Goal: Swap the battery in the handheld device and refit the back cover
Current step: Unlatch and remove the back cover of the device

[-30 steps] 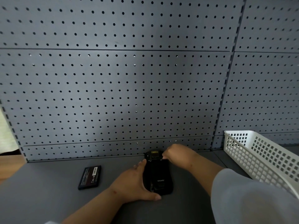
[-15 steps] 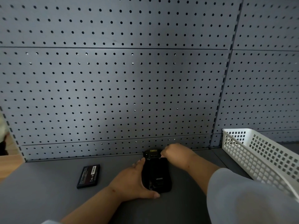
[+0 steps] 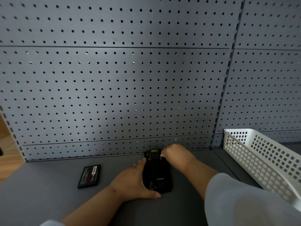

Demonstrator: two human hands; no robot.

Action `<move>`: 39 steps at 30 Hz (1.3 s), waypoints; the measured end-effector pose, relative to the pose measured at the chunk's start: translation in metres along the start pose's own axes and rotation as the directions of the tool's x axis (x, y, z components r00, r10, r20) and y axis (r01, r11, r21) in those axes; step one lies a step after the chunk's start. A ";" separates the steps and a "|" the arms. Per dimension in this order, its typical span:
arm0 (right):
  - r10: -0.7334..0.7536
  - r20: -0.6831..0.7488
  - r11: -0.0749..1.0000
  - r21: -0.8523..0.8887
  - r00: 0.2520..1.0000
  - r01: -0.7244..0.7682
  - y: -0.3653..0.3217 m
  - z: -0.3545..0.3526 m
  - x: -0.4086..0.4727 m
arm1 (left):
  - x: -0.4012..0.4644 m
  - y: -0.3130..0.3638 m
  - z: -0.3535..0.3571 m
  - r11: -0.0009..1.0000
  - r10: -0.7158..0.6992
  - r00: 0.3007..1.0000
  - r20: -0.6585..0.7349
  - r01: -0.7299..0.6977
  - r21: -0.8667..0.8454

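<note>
A black handheld device (image 3: 157, 174) lies back-up on the grey shelf, its scanner end toward the pegboard and the back cover lying on it. My left hand (image 3: 132, 181) cups the device's left side, thumb along its near edge. My right hand (image 3: 175, 154) grips the far right corner of the device by the scanner end. A loose black battery (image 3: 89, 176) with a label lies flat on the shelf to the left, apart from both hands.
A grey pegboard wall (image 3: 114, 95) rises right behind the device. A white perforated plastic basket (image 3: 263, 160) stands at the right on the shelf. A wooden surface (image 3: 8, 163) shows past the shelf's left end.
Both hands stay on the device in nearly the same hold. The view has shifted slightly; the battery has not moved.
</note>
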State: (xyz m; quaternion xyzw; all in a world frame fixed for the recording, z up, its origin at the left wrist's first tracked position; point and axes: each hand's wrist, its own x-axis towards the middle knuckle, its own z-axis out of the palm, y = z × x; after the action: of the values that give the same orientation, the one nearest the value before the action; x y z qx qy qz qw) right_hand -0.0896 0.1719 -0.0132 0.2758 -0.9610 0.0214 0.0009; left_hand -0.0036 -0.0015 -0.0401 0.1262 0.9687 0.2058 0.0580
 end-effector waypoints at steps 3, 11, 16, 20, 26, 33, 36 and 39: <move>0.038 -0.011 0.997 0.062 0.999 -0.037 -0.001 0.003 -0.005 | 0.000 0.000 0.000 1.000 -0.005 1.000 0.014 0.005 -0.005; 0.038 0.201 0.738 0.654 0.979 -0.163 0.008 0.007 -0.051 | 0.007 -0.008 -0.014 0.984 0.000 1.000 -0.007 -0.001 -0.179; -0.019 0.435 0.867 0.455 0.900 -0.201 0.012 0.008 -0.058 | 0.024 -0.018 -0.018 0.985 -0.011 0.996 -0.090 -0.004 -0.171; -0.001 0.405 0.873 0.447 0.914 -0.197 0.010 0.014 -0.058 | 0.036 -0.021 -0.020 0.991 -0.022 0.993 -0.117 0.006 -0.132; 0.005 0.386 0.873 0.449 0.922 -0.192 0.010 0.013 -0.060 | 0.046 -0.022 -0.027 0.997 0.065 0.993 -0.100 -0.060 0.053; -0.015 0.375 0.868 0.464 0.927 -0.174 0.011 0.013 -0.060 | 0.063 -0.011 -0.037 0.905 0.084 0.994 0.076 -0.108 0.412; -0.018 0.369 0.868 0.468 0.929 -0.169 0.010 0.012 -0.060 | 0.068 -0.003 -0.039 0.845 0.021 0.988 0.155 -0.100 0.526; -0.019 0.358 0.865 0.474 0.934 -0.163 0.011 0.013 -0.061 | 0.068 -0.005 -0.037 0.828 0.052 0.991 0.123 -0.112 0.550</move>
State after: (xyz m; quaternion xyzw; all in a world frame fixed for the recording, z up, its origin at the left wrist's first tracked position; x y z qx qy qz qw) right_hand -0.0437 0.2126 -0.0279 0.2294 -0.9173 0.2179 -0.2419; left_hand -0.0764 -0.0018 -0.0126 0.1895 0.9760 -0.0889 0.0596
